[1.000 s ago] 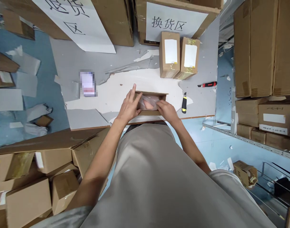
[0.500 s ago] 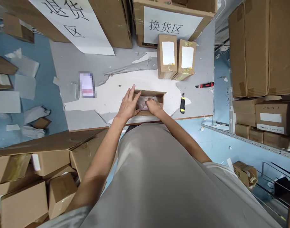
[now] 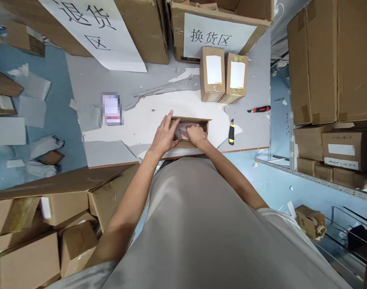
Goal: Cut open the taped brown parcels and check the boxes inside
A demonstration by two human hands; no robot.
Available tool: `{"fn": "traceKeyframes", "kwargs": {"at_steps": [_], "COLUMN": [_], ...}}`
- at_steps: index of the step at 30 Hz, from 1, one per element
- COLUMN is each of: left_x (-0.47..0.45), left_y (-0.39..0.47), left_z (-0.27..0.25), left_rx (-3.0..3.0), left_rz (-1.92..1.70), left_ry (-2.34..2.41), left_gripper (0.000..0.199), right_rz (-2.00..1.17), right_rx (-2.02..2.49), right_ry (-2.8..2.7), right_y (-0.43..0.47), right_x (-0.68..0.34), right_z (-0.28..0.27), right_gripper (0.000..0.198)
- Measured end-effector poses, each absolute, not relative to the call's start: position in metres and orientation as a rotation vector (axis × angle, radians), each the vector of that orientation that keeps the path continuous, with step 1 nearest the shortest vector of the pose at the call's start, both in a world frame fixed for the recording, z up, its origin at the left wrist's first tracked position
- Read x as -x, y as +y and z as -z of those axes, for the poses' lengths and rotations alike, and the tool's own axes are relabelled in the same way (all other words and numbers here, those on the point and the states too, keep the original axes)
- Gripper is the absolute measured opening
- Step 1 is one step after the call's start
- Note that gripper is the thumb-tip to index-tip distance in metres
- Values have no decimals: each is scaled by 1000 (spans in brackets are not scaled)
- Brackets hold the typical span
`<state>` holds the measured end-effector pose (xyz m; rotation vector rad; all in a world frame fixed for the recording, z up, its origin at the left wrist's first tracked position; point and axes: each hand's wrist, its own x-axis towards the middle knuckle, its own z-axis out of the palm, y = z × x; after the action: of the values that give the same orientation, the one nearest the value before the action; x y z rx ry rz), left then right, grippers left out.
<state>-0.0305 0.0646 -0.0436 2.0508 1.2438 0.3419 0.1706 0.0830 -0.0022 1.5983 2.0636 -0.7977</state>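
The open cardboard box point(image 3: 189, 145) lies on the bench point(image 3: 102, 153) close to the front edge, somewhat right of that edge's midpoint, its long side roughly parallel to it. Within it is translucent wrapping point(image 3: 181, 130), with something pinkish partly showing; the contents cannot be identified. The left hand point(image 3: 164, 134) lies at the box's left end, back of the hand upward. Its grip is wide: the thumb points right toward the opening, the forefinger slants over the rim, and the other fingers extend toward the bench's back edge. The left forearm rises obliquely from the lower left, nearly in line with the wrist. The right hand point(image 3: 197, 135) reaches over the box's front wall into the opening, knuckles up, fingers curled down against the wrapping. Its fingertips are concealed, so whether this grip pinches anything cannot be told. The right forearm slopes in from the lower right and crosses the bench's front edge. Toward the right edge of the bench lie a yellow-and-black cutter point(image 3: 232, 133) and, nearer that edge, a red-and-black cutter point(image 3: 260, 109). Two labelled cartons point(image 3: 212, 72) stand side by side farther back.
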Motion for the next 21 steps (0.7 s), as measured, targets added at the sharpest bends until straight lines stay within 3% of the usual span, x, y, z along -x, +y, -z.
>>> {"fn": "traceKeyframes", "kwargs": {"at_steps": [8, 17, 21], "left_x": [32, 36, 28], "left_y": [65, 62, 64], "left_z": [37, 9, -17], "left_rx": [-2047, -1973, -1923], "left_rz": [-339, -500, -688], "left_ry": [1262, 1330, 1289], "left_gripper": [116, 74, 84], "right_rz": [759, 1097, 1219], "right_rx": [-1859, -2521, -2813], "right_ry": [2216, 2478, 2454], "right_y": [50, 33, 27], "right_x": [-204, -249, -267], "right_z": [-78, -151, -160], "right_gripper": [35, 19, 17]}}
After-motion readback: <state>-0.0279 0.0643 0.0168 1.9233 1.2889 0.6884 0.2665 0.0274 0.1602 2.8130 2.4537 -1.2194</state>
